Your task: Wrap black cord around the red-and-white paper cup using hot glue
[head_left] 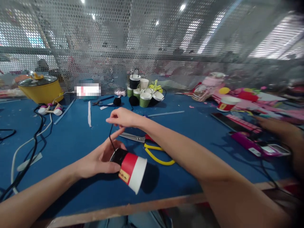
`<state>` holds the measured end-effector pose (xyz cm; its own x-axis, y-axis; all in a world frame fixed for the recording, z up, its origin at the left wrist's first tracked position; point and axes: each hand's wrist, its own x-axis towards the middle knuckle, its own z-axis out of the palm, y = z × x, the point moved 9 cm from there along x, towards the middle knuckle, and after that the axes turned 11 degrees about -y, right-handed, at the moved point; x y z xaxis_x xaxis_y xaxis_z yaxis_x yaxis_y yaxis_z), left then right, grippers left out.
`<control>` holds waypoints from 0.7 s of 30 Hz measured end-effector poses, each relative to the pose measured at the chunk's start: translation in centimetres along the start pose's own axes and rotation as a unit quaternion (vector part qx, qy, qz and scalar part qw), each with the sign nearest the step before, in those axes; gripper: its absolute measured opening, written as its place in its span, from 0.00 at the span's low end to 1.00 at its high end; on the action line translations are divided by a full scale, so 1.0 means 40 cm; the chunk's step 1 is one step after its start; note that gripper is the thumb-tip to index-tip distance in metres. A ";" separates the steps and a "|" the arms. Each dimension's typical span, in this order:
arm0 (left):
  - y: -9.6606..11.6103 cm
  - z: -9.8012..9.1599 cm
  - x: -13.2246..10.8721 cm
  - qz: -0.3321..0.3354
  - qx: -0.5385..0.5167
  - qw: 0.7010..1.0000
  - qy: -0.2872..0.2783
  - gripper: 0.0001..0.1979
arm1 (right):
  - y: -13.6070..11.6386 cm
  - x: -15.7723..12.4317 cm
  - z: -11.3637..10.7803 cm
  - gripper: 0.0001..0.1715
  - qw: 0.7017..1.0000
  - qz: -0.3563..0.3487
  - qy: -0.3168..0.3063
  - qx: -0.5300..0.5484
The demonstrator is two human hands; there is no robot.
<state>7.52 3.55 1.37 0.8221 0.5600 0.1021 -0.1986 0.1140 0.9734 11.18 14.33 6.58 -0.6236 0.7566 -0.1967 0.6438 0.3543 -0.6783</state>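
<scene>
A red, white and black paper cup (137, 171) with a tan label lies tilted in my left hand (99, 160), wide end to the right. My left thumb and fingers grip its narrow black end. From that end a black cord (111, 136) runs up past my left index finger to my right hand (122, 117). My right fingers are pinched on the cord above the cup. Scissors (133, 136) lie behind the cup, their red part and yellow handle (158, 158) partly covered by my right forearm.
Several small cups (144, 98) with cord handles stand near the perforated metal screen (152, 38). A yellow pot (45, 90) sits back left, cables (38, 133) below it. At right are a phone (224, 122), a purple device (247, 144), another red cup (226, 104) and another person's hand (273, 125).
</scene>
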 end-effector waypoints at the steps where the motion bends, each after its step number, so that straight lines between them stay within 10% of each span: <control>1: 0.008 -0.004 -0.001 0.019 0.001 1.000 0.011 0.45 | 0.030 -0.013 -0.030 0.13 0.999 0.032 0.032 -0.006; 6: 0.029 -0.033 -0.006 0.079 0.010 0.994 0.074 0.50 | 0.194 -0.137 -0.176 0.15 0.973 0.143 0.174 -0.052; 11: 0.043 -0.057 -0.013 0.121 0.027 0.984 0.124 0.52 | 0.308 -0.175 -0.149 0.18 0.964 0.191 0.153 -0.106; 21: 0.059 -0.074 -0.016 0.136 0.065 0.978 0.144 0.53 | 0.304 -0.232 -0.132 0.11 0.968 0.168 0.185 -0.003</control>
<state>4.94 5.91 3.01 0.5595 0.7659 0.3169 -0.3044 -0.1657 0.9380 27.16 14.53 3.90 -0.1783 0.9742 -0.1381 0.7859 0.0566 -0.6157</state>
